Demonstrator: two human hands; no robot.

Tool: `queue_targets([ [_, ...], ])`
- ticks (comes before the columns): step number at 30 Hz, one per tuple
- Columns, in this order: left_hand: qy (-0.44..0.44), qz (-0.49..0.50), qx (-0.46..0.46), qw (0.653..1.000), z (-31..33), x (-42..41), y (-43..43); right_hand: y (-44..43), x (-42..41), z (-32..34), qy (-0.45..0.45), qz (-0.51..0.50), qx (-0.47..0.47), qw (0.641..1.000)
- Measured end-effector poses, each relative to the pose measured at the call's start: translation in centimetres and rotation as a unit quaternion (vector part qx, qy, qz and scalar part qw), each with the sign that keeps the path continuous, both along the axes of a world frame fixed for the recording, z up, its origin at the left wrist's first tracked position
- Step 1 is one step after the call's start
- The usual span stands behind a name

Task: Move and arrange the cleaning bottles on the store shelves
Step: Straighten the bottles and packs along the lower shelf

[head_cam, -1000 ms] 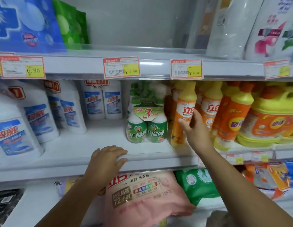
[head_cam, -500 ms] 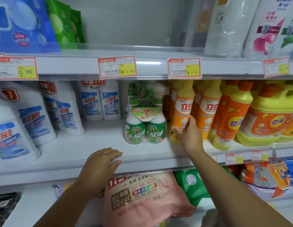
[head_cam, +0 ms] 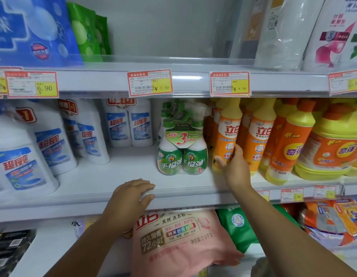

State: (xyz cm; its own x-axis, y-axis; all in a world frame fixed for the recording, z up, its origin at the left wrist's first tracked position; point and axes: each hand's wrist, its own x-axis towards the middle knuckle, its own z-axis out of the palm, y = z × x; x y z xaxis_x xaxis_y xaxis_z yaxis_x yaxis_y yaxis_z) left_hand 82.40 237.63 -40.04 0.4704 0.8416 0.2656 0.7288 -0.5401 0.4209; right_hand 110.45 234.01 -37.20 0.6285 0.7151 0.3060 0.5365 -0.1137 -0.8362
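right hand point(head_cam: 236, 166): wrapped around lower body of orange bottle point(head_cam: 226, 136), thumb on left side, fingers on right side, clamped on it
orange bottle: upright on middle shelf point(head_cam: 89, 182), front of row, yellow neck and cap, white-and-orange label; just right of green spray twin-pack point(head_cam: 180, 144), small gap between
left hand point(head_cam: 131, 198): palm down on front lip of middle shelf, fingers curled loosely over edge, holding nothing
green spray twin-pack: two bottles banded together, upright, mid-shelf, well behind front edge
second orange bottle point(head_cam: 257, 140): same label, upright, right beside held one, touching or nearly, cannot tell
taller orange bottles point(head_cam: 283, 144): further right, yellow shoulders, red-orange caps
yellow jug point(head_cam: 333, 148): far right of same shelf, orange label
white bottles point(head_cam: 79, 132): left half of middle shelf, blue labels, several rows deep
price tags point(head_cam: 149, 82): on upper shelf rail, red border, yellow price patch
pink detergent bag point(head_cam: 179, 242): lower shelf, below left hand, lying tilted
green bag point(head_cam: 237, 222): lower shelf, right of pink one, partly behind right forearm
upper shelf: blue pack point(head_cam: 29, 29) at left, white refill pouches point(head_cam: 293, 31) at right
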Motion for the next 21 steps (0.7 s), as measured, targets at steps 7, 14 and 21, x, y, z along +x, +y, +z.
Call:
queue_targets([
  [7, -0.028, 0.023, 0.006, 0.999, 1.5, -2.0, -0.7, -2.8, -4.8, 0.7, -0.021, 0.041, 0.087, 0.995],
  [14, -0.014, 0.106, -0.003, 0.994, 1.4, -8.5, 0.8, -1.5, -14.4, 0.9, -0.054, 0.237, 0.083, 0.966],
  [21, -0.053, 0.158, -0.004, 0.986, 1.5, -13.8, 3.5, 10.1, -23.1, 1.2, 0.012, 0.343, -0.043, 0.938],
])
